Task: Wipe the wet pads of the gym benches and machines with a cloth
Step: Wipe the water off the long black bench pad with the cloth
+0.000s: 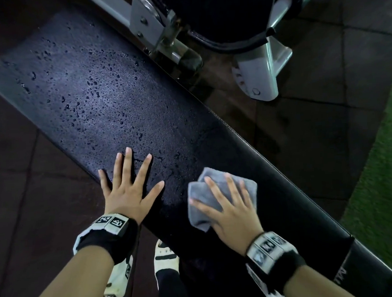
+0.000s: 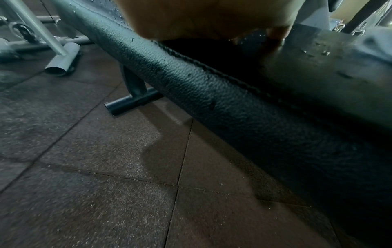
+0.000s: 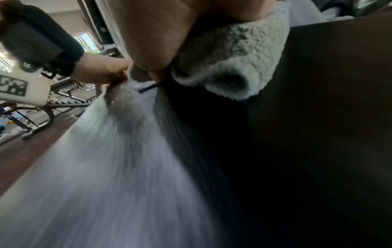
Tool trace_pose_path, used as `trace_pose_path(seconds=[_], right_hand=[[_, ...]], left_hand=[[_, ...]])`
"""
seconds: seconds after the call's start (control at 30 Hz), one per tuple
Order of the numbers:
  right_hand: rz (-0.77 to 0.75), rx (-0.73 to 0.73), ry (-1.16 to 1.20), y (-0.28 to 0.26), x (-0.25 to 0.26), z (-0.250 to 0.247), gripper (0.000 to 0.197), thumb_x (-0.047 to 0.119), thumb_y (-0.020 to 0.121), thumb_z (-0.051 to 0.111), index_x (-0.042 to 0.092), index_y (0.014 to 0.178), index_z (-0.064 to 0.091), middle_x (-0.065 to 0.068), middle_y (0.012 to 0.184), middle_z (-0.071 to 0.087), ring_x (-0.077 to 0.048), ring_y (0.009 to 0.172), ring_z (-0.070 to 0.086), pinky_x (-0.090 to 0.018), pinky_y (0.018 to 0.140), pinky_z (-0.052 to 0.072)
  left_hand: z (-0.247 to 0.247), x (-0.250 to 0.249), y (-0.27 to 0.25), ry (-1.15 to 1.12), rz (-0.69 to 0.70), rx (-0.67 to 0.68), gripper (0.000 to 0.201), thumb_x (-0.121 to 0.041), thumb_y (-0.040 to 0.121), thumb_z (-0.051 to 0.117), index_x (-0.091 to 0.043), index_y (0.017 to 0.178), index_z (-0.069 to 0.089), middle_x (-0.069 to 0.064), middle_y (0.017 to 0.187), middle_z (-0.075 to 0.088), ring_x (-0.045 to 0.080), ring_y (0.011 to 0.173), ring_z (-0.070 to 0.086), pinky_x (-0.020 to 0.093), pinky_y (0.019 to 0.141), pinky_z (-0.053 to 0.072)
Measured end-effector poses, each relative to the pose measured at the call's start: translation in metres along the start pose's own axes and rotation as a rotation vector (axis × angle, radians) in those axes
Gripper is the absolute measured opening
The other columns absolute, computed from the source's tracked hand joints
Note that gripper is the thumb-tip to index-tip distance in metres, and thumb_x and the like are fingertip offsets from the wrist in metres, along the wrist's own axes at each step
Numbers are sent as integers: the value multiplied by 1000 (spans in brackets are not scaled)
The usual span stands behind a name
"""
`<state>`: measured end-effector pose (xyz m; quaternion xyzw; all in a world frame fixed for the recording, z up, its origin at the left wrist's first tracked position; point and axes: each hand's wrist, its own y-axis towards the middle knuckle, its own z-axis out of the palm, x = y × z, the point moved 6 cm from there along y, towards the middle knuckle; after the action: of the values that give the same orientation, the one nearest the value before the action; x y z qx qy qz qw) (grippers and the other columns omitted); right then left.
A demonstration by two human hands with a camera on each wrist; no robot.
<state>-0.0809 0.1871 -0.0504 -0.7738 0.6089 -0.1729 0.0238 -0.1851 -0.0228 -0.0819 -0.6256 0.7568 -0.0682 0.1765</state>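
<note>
We press a gray cloth (image 1: 218,193) flat on the black bench pad (image 1: 109,103), near the pad's near end and by its right edge. The cloth is folded and looks fluffy in the right wrist view. Our right hand (image 1: 230,206) lies on top of it with the fingers spread and straight, pushing it down on the pad.

Our left hand (image 1: 129,186) rests flat on the pad too, just to the left of the cloth, by the pad's left edge. Its fingers are wide apart and straight, and it holds nothing. The two hands are near each other but do not touch.

The part of the pad beyond our hands is covered in little water drops (image 1: 90,86). The strip of pad to the right of the cloth looks smooth and dark.

Past the pad's far right edge stands a gray metal machine frame (image 1: 257,73). The floor (image 1: 322,122) has dark square tiles, and green turf (image 1: 385,182) lies at the right. Our white shoe (image 1: 165,258) shows below the pad.
</note>
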Motion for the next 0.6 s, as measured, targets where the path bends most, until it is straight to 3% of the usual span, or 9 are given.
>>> trace_pose_path(seconds=[0.1, 0.2, 0.27, 0.37, 0.47, 0.6], right_hand=[[37, -10, -54, 51, -4, -9, 55, 45, 83, 40, 51, 138, 34, 1, 155, 28, -44, 137, 27, -61, 110, 17], [110, -27, -92, 87, -37, -23, 56, 42, 91, 45, 52, 141, 24, 4, 158, 14, -41, 141, 17, -61, 111, 17], [192, -38, -68, 93, -65, -32, 60, 39, 90, 48, 52, 142, 21, 2, 158, 14, -39, 139, 23, -58, 109, 22], [407, -68, 53, 71, -107, -35, 53, 54, 90, 35, 52, 142, 21, -1, 147, 34, -33, 121, 46, -49, 93, 40], [484, -86, 158, 24, -127, -30, 59, 63, 86, 24, 50, 143, 22, -3, 125, 51, -32, 101, 58, -44, 78, 46], [502, -58, 218, -34, -150, -21, 55, 60, 89, 33, 53, 141, 15, -3, 122, 53, -29, 102, 57, -45, 84, 45]], left_hand=[[0, 0, 1, 2, -7, 7, 73, -77, 80, 17, -52, 146, -2, -10, 158, -17, 10, 145, -18, 46, 111, -19], [-2, -1, 0, 10, -12, 34, 73, -79, 78, 11, -53, 144, -9, -13, 155, -26, 8, 142, -26, 44, 109, -24], [-4, -2, 0, 6, -18, 57, 73, -80, 76, 7, -55, 141, -15, -14, 152, -32, 7, 139, -31, 43, 108, -27], [-4, -2, 1, 2, -26, 91, 73, -81, 74, 5, -56, 138, -20, -16, 149, -38, 6, 137, -35, 42, 106, -29], [-4, -3, 2, 10, -26, 104, 73, -82, 74, 5, -56, 138, -21, -16, 147, -40, 6, 136, -37, 42, 105, -30], [-6, -3, 1, 0, -25, 105, 73, -82, 75, 7, -57, 139, -18, -17, 147, -39, 4, 135, -37, 41, 104, -31]])
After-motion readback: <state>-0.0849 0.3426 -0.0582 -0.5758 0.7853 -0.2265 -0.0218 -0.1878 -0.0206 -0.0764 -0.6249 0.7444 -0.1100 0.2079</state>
